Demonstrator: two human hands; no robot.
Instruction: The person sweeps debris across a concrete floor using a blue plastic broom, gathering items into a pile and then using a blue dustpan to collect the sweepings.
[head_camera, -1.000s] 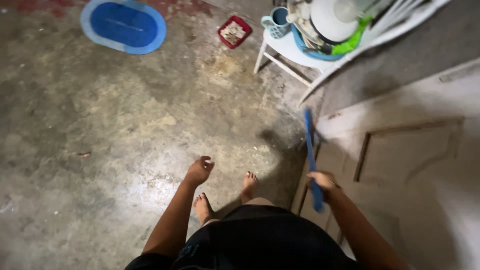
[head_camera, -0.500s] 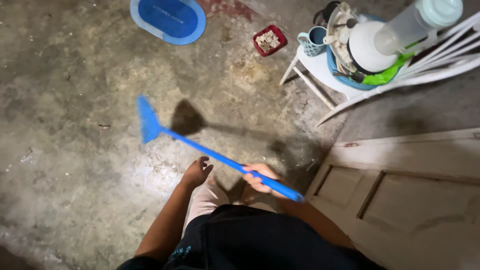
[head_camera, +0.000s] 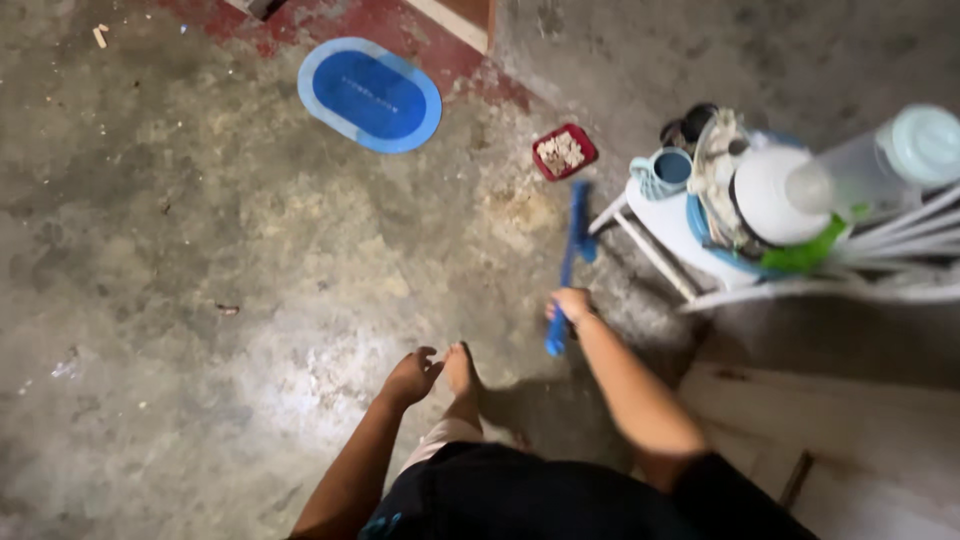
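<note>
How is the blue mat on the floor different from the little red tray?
The blue oval mat is bigger and rounded; the red tray is smaller and squarish. The mat is bare and flat, while the tray holds pale bits. The tray lies close to the blue broom; the mat lies farther off. Both rest on the concrete floor.

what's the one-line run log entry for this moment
right hand: grips blue broom | left hand: empty | broom head: near white chair, red dish

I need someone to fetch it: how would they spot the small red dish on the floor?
Start at the white plastic chair piled with kitchenware on the right. Just left of its front leg, on the bare concrete, sits the small red dish, near the blue broom head. It is the only red, square container, holding pale chunks.
</note>
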